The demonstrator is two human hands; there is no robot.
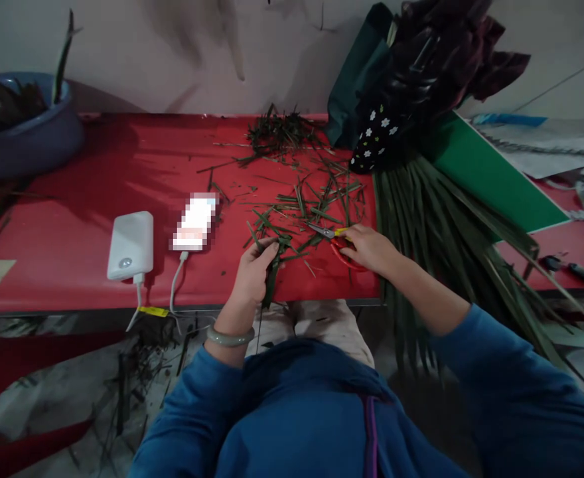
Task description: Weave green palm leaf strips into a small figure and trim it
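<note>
My left hand (255, 269) is closed round a folded green leaf strip (273, 279) at the front edge of the red table (87, 179). My right hand (369, 249) grips red-handled scissors (332, 238), whose blades point left toward the strip. Several cut leaf scraps (304, 206) lie scattered on the table just beyond both hands. A jade-coloured bangle (229, 337) sits on my left wrist.
A white power bank (131, 245) and a phone (196, 221) lie left of my hands, with cables hanging over the edge. A bundle of long green leaves (446, 232) lies to the right beside a green board (491, 176). A blue basin (26, 133) stands far left.
</note>
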